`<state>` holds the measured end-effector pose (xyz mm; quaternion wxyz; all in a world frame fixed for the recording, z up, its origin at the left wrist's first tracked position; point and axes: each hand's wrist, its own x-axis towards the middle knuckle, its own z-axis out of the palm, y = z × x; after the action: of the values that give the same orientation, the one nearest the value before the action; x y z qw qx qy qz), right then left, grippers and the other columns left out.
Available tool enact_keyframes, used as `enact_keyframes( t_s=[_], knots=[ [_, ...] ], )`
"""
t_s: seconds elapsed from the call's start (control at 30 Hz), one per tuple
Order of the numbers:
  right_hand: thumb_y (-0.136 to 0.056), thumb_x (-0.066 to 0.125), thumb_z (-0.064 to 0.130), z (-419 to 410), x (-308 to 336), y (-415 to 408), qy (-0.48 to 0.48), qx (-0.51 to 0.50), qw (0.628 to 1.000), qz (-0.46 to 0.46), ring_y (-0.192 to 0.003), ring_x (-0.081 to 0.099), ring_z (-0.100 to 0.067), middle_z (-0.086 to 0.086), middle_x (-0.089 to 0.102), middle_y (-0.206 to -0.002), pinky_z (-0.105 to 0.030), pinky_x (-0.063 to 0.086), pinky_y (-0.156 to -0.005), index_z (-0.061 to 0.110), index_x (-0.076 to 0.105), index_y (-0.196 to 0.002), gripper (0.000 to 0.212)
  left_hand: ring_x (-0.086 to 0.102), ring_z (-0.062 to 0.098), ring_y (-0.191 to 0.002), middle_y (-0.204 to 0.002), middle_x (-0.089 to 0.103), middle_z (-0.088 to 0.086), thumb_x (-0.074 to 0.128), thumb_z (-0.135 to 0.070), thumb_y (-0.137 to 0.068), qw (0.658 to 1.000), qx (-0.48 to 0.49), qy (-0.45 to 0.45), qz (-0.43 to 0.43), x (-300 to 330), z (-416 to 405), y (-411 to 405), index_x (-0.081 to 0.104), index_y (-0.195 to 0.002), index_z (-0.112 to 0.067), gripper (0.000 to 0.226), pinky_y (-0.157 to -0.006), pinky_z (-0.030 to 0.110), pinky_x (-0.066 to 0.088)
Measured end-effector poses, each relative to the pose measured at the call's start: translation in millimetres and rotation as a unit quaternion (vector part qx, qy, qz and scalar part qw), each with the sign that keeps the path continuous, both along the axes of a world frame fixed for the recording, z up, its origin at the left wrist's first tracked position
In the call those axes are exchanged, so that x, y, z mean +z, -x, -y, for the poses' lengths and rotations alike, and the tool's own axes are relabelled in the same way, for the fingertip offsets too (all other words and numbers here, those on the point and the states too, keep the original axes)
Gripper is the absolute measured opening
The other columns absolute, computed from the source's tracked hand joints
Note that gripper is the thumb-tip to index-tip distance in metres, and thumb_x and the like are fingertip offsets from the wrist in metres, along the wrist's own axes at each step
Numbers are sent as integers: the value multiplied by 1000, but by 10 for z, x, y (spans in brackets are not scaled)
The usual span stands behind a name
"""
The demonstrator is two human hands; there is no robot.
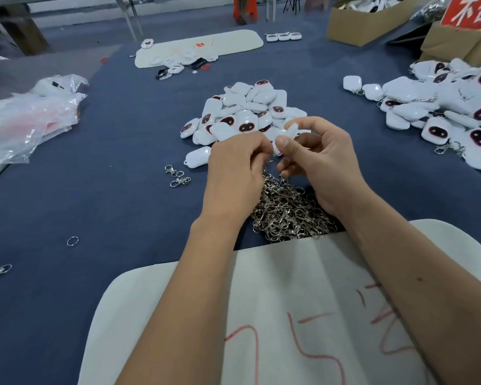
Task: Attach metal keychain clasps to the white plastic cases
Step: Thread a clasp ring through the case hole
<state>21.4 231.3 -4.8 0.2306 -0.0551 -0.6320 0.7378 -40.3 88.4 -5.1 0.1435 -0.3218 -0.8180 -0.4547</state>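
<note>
While cartons (372,23) hold cases, right hand (320,162) pinches one — left hand (233,168) beside.

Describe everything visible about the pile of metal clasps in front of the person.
The clasp pile is a tangled heap of shiny silver-coloured metal clasps and rings, lying on the blue cloth directly below both hands. Its near edge meets the white sheet. The left hand and right hand hover over it, hiding its far part, and a clasp or chain seems to hang between them toward the heap. Two loose clasps lie apart to its left.
</note>
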Motion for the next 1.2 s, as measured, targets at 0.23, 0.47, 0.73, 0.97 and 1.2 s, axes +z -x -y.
enact_keyframes(
  t_s=[0.23,0.47,0.73,0.97,1.2],
  knots=[
    [-87,72,21,-24,75,-7,154,62,986,-36,-71,71,-14,-5,73,-81,-17,55,-59,9,64,-113,30,62,14,-76,-70,64,-6,67,-9,-98,884,-9,-320,340,89,-245,-188,67,-92,-15,8,-76,29,57],
    [-95,70,14,-12,38,14,141,54,988,-38,-72,71,-15,-8,74,-83,-18,54,-59,10,62,-117,24,66,11,-66,-68,70,-3,68,1,-95,830,-14,-389,401,109,-235,-195,67,-90,-11,13,-73,25,58],
    [-97,69,7,-23,-27,19,61,46,997,-31,-73,68,-18,-12,69,-87,-24,56,-64,7,60,-122,27,63,16,-74,-75,68,-5,67,2,-89,979,69,-144,124,67,-140,-156,69,-79,-12,17,-73,33,55],
    [-94,66,-9,74,-27,15,-129,47,990,-43,-73,69,-21,-26,63,-100,-32,59,-69,5,57,-125,35,57,24,-71,-70,63,-2,55,-9,-82,992,97,-14,75,49,-63,-165,64,-76,-10,10,-65,40,49],
    [-101,58,-2,5,1,41,114,71,990,-41,-73,69,-15,-10,70,-86,-21,58,-67,-4,52,-137,36,67,12,-66,-71,71,3,70,6,-92,860,15,-366,356,62,-213,-144,69,-87,-11,17,-70,22,57]
  ],
)
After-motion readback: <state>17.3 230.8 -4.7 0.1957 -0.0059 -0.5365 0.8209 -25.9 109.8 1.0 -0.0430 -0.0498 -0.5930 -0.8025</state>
